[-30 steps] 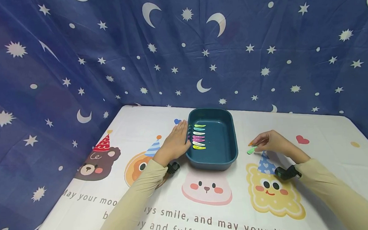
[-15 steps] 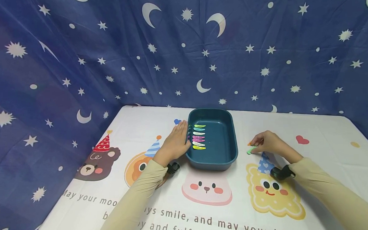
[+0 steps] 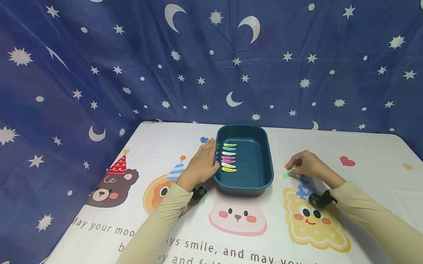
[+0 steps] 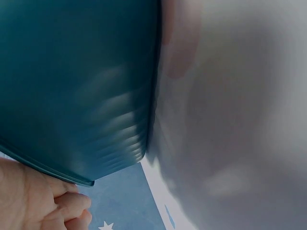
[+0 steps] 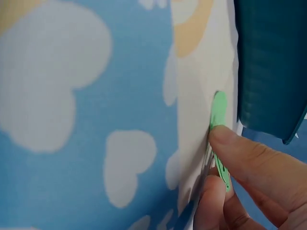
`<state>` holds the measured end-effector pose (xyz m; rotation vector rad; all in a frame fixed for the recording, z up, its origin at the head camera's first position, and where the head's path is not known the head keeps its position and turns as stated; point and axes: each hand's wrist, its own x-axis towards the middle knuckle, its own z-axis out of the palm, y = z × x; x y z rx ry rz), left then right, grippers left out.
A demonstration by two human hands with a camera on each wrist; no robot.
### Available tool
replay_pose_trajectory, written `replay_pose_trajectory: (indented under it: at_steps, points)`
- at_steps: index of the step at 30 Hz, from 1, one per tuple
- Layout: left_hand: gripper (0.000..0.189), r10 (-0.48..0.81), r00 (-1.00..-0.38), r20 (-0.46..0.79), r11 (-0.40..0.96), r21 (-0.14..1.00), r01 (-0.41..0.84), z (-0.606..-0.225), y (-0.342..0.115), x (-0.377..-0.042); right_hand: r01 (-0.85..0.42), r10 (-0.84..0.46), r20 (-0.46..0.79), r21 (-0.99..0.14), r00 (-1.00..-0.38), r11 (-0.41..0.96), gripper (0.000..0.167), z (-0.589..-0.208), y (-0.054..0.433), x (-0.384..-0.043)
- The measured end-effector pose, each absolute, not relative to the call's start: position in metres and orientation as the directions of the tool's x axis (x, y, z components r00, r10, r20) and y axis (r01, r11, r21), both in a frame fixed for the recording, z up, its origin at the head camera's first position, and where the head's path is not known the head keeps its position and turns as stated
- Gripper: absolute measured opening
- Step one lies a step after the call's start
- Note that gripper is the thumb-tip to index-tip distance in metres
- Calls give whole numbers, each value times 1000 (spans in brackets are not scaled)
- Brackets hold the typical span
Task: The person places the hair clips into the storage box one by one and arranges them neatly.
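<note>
In the head view a teal rectangular bin (image 3: 251, 187) stands mid-table. Snap hair clips (image 3: 228, 157) in yellow, blue, white and pink lie in a column along its left inner side. My left hand (image 3: 200, 166) rests against the bin's left rim, fingers extended along it and thumb apart; the left wrist view has the fingers right at the rim's edge. To the right of the bin, my right hand (image 3: 308, 163) pinches a green snap hair clip (image 5: 219, 106) between thumb and fingers, close over the cloth. Its rounded end sticks out past the thumb.
A white printed tablecloth (image 3: 376, 164) with cartoon figures and lettering covers the table. A small orange patch (image 3: 286, 165) shows by the right fingertips. Behind the table and at left hangs a dark blue curtain (image 3: 208, 69) with stars and moons.
My right hand and forearm have shifted slightly left, and the green hair clip has turned a little in the fingers. The left hand and bin have stayed in place.
</note>
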<state>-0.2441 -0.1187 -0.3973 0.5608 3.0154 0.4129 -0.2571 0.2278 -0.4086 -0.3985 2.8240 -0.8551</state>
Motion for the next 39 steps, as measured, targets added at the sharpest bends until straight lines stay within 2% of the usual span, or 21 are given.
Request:
replay_pose_trajectory:
  at_steps: [9,15,27,39]
  points:
    - [70,366,-931,13,898,257,357,-396,-119,-243,-183,-315,-123,-596,-941,781,14,-401,234,-255]
    - [69,371,-928,21,885,293,361,-395,-119,-242,-168,-306,-155,-572,-939,803,14,-401,237,-254]
    - [70,366,-931,-1,899,260,353,-394,-118,-243,-209,-338,-151,-540,-929,815,11,-398,245,-256]
    - [70,364,-931,-3,900,259,351,-396,-119,-244,-203,-338,-157,-547,-928,812,11,-367,248,-259]
